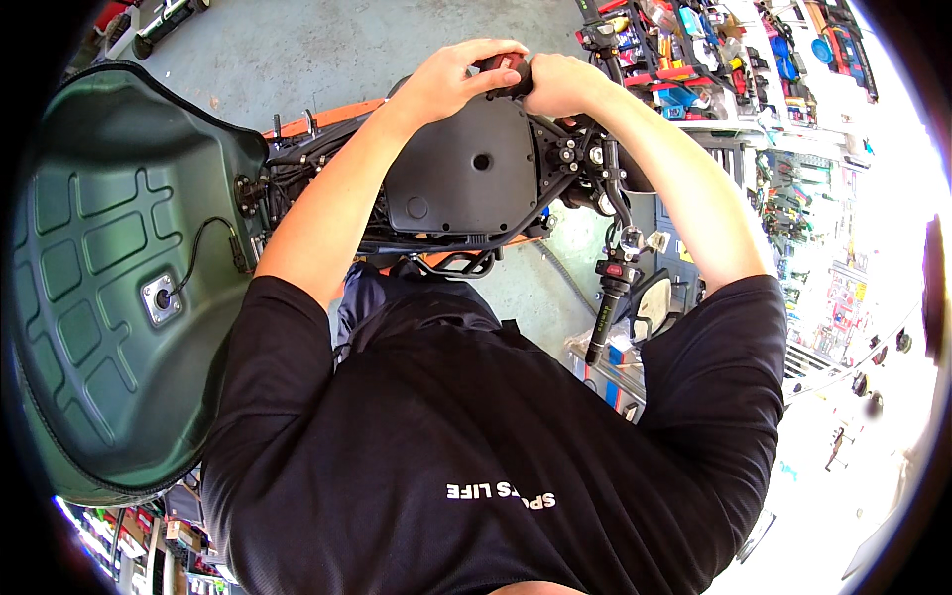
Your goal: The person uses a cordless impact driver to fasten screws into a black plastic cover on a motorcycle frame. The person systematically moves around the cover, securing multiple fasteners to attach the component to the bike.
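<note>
At the far side of a motorcycle, my left hand (458,79) is closed around a small black-and-red object (508,75), which looks like the end of a hand-held tool; its lower part is hidden. Right beside it, my right hand (567,87) has its fingers curled in, and what they grip, if anything, does not show. Both hands are over the far edge of a flat black cover (461,174) with a round hole in its middle. Close to my right forearm is the handlebar clamp area (587,157) with its bolts.
A large green shell (129,268) with a cable stands open at the left. The near handlebar grip (602,327) points toward me. Black frame tubes (466,260) run along the near side. Tools and parts (684,59) crowd a cart at the far right.
</note>
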